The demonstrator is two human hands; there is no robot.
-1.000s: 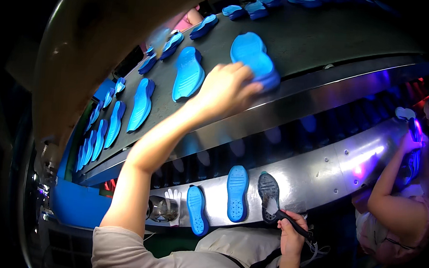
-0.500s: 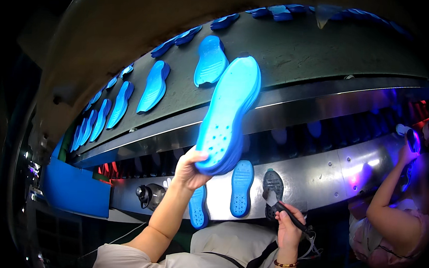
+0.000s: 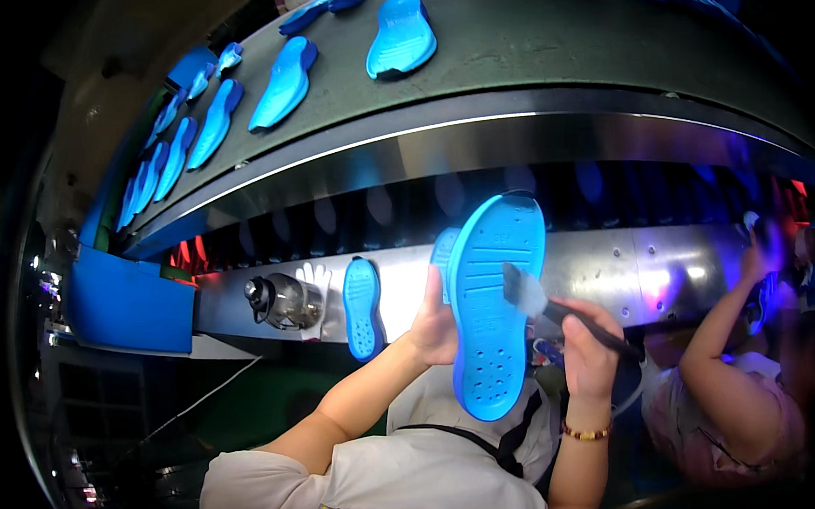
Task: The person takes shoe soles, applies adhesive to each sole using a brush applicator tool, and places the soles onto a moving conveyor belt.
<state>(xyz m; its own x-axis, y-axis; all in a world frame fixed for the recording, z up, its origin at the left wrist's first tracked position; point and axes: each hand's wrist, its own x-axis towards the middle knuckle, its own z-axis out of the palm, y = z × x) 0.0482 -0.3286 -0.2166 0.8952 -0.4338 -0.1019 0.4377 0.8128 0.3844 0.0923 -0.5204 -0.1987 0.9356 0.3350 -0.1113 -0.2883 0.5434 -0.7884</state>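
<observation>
In front of my body a bright blue shoe sole is held up on end, its grooved face with small holes at the lower end towards me. My left hand grips it by the left edge, the fingers partly hidden behind it. A flat brush with a dark handle and pale bristles is in my right hand, closed round the handle. The bristle tip meets or hovers just over the sole's grooves; I cannot tell which. Behind the held sole, a second blue sole shows partly; another blue sole lies further left.
A metal ledge runs across, bearing a clear jar with a dark top and a white glove at left. Beyond, several blue soles lie on a dark conveyor belt. A co-worker sits at right.
The sole in my left hand has come back from the belt's edge towards my body. My right hand has lifted the brush from a dark sole on the ledge to the held sole.
</observation>
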